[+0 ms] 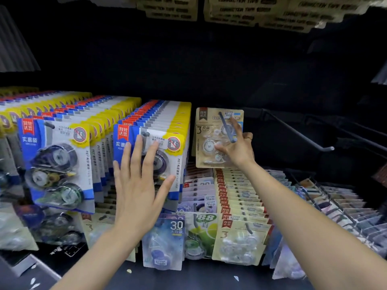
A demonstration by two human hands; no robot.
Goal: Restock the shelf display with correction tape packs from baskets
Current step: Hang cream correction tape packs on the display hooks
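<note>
My left hand [137, 185] lies flat with straight, spread fingers against the front blue-and-yellow correction tape pack [167, 151] of a full row on its hook. My right hand [236, 147] holds a beige three-piece correction tape pack [209, 137] on a dark display hook [227, 128]; its thumb and fingers pinch the pack's lower right part. The hook's rod passes through the pack's top hole. The pack hangs upright, alone on that hook.
More blue-and-yellow packs [56, 162] fill the hooks at left. Below hang rows of beige packs [240, 239], a "30" pack [165, 241] and a green "88" pack [201, 235]. Bare hooks [303, 137] stick out at right. Beige packs [251, 11] hang overhead.
</note>
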